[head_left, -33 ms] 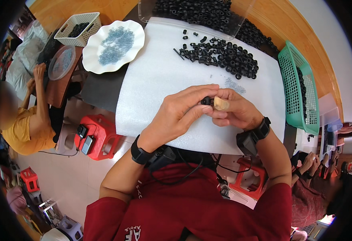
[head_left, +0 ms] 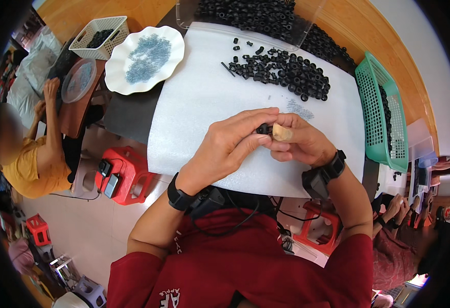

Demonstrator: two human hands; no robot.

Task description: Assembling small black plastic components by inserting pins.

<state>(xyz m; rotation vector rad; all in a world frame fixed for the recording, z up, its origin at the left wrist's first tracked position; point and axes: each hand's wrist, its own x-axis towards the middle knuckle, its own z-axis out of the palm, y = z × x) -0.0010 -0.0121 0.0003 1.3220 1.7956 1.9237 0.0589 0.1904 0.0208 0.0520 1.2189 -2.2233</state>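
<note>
Over the white foam sheet (head_left: 184, 118) my two hands meet, fingertips close together. A small black plastic part (head_left: 263, 129) sits pinched between the thumb and fingers of my left hand (head_left: 225, 141). My right hand (head_left: 302, 139) is closed against the same part from the other side, its fingers curled. A tan cover (head_left: 282, 133) wraps the right thumb tip. Fingers hide most of the part. Just beyond my right hand lies a small patch of fine metal springs (head_left: 300, 109). Farther off is a pile of black plastic pieces (head_left: 286, 74), some round, some narrow.
A white scalloped plate (head_left: 114, 77) of springs stands at left, near a cream basket (head_left: 84, 50). Behind the pile is a clear tray (head_left: 184, 23) with black pieces. A green basket (head_left: 371, 102) stands right. Red stools (head_left: 137, 169) and other people (head_left: 35, 164) are nearby.
</note>
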